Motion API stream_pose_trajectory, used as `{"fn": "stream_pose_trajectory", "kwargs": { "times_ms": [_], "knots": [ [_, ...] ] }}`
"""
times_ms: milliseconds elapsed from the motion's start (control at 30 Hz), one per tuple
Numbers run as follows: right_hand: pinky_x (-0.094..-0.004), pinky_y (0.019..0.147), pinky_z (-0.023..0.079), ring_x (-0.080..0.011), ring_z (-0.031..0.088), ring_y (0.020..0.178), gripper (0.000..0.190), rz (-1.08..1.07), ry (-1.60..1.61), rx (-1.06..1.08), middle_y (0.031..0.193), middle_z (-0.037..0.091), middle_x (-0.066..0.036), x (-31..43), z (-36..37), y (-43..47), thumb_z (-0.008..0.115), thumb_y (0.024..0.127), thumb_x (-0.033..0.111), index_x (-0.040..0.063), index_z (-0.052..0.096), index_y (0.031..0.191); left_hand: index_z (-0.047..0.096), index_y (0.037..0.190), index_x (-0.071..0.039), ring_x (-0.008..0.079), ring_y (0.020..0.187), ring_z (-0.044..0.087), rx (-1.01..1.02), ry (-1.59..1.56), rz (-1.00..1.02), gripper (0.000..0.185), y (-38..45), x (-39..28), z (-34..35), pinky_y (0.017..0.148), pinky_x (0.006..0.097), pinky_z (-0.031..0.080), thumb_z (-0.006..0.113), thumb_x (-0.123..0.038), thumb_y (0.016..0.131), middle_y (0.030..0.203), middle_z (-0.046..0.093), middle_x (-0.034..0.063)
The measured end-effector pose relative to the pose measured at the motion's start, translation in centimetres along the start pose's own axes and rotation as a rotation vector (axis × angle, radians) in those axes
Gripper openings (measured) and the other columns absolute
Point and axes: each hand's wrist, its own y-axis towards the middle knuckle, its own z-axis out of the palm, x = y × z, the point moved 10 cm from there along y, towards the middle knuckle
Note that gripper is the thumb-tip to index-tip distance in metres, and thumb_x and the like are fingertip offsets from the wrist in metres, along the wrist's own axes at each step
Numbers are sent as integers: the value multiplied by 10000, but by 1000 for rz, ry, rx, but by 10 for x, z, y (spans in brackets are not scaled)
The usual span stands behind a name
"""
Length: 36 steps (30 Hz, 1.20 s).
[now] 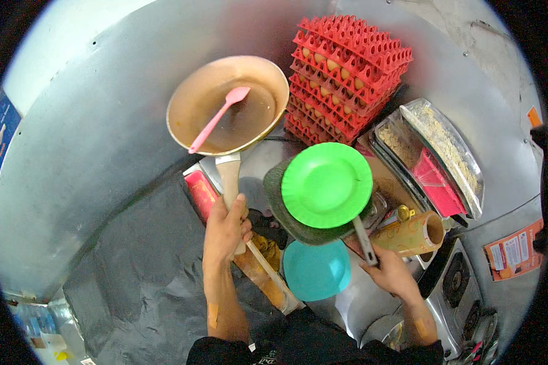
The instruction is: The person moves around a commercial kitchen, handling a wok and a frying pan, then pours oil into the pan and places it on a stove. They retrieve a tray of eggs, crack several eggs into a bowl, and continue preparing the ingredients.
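My left hand (pixel 228 223) grips the beige handle of a round frying pan (pixel 210 105), which is tilted so its brown inside faces me. A pink silicone spatula (pixel 214 121) lies across that pan, its grip end over the rim. My right hand (pixel 390 272) is closed around the end of the grey handle of a dark, square-cornered pan (pixel 277 194). A bright green plate (pixel 326 185) sits over this pan and hides most of its inside. Below it, nearer my body, is a turquoise plate (pixel 317 271).
A tall stack of red egg trays (pixel 347 77) holding eggs stands behind. To its right is a lidded container (pixel 438 155) with pale crumbs and a pink scoop. A film roll (pixel 411 235) lies beside a small can (pixel 395 214). A gas stove (pixel 456 283) is at the right.
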Motion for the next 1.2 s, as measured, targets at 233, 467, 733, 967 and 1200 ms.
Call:
{"fn": "stream_pose_trajectory", "kwargs": {
  "times_ms": [233, 467, 733, 967, 1200],
  "knots": [
    [-534, 817, 527, -473, 667, 919, 386, -144, 149, 13, 971, 708, -250, 19, 107, 108, 692, 862, 218, 58, 624, 1206, 477, 1010, -102, 42, 434, 380, -146, 49, -31, 157, -113, -17, -43, 353, 215, 325, 546, -239, 1043, 665, 417, -40],
    [-506, 815, 508, -451, 665, 927, 352, -214, 160, -41, 958, 695, -261, 36, 182, 201, 685, 855, 183, 54, 639, 1179, 464, 1051, -44, 67, 443, 391, -218, 75, -93, 208, -184, 5, -83, 371, 249, 358, 544, -236, 1049, 691, 430, -2],
    [-473, 876, 513, -396, 677, 1015, 456, -188, 238, 41, 1067, 710, -229, 30, 228, 239, 721, 827, 186, 105, 628, 1266, 468, 1053, -52, 64, 431, 384, -210, 63, -148, 218, -204, 28, -97, 355, 249, 350, 557, -251, 1037, 664, 430, -8],
    [-437, 971, 515, -371, 669, 1088, 503, -298, 16, -73, 1176, 689, -227, 33, 146, 192, 707, 819, 151, 34, 627, 1301, 460, 1047, -59, 64, 448, 402, -72, 57, -178, 210, -197, 37, -72, 367, 249, 366, 559, -244, 1036, 685, 444, -5],
    [-388, 796, 543, -291, 708, 883, 244, -329, 296, -699, 959, 733, -175, 70, -52, -31, 679, 945, 224, -4, 727, 1018, 457, 1096, -50, 64, 453, 413, 180, 91, -205, 193, -201, 68, -7, 375, 243, 383, 551, -207, 1037, 688, 442, -9]
  ]
}}
